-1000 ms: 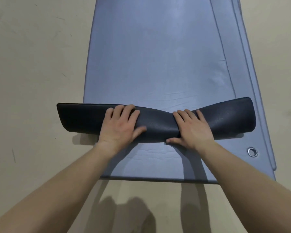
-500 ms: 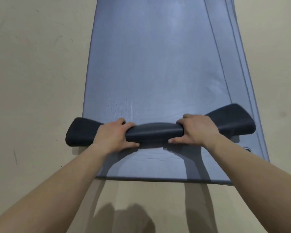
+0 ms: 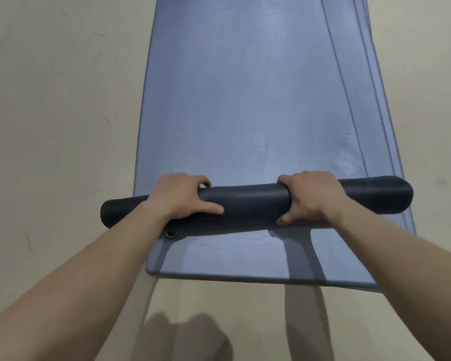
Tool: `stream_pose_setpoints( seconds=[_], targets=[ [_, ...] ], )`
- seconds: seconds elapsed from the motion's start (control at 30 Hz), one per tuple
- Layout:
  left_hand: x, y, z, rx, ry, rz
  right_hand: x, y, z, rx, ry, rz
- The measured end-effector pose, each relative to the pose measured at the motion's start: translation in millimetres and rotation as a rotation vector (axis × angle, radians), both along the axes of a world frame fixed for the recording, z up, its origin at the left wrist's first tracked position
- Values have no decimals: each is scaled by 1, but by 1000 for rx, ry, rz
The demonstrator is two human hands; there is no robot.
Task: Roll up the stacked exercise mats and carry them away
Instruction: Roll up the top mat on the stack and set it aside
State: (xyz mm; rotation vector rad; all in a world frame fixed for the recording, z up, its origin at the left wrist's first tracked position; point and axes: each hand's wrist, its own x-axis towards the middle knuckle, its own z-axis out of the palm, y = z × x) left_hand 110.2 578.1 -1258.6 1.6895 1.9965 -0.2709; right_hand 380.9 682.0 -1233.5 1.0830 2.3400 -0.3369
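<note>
Roll has tightened; left hand, right hand seemingly curl over it.

Dark rolled mat end lying crosswise on flat blue stacked mats; edges offset at right

Left hand and right hand each gripped the rolled mat, thumbs nearside of the curled fingers

Seemingly an indoor exercise room: blue mats stacked on a bare beige floor.
</note>
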Motion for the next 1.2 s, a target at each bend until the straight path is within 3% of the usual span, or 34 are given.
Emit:
stream_pose_setpoints(
  seconds=[0.1, 0.17, 0.27, 0.37, 0.57, 0.73, 0.93, 1.1, 1.2],
  targets=[
    [16, -19, -17, 621, 139, -238, -20, 37, 5, -170, -43, -26],
    [27, -28, -33, 740, 132, -226, -25, 49, 0, -203, 7, -62],
    [37, -30, -43, 442, 139, -125, -11, 40, -8, 35, 194, -20],
    [33, -12, -45, 253, 133, -113, 14, 5, -29, 268, 171, 118],
    [13, 21, -47, 263, 64, -129, 0, 36, -59, 196, 149, 83],
    [14, 7, -57, 438, 238, -246, -3, 49, -47, 116, 169, 65],
    [18, 2, 1, 89, 24, -208, -4, 33, 5, -270, 58, -89],
    [15, 1, 11, -165, -110, -170, 16, -48, -7, 78, 96, -65],
    [8, 14, 10, -189, -158, -123, 7, -32, -7, 73, 75, -84]
  ],
)
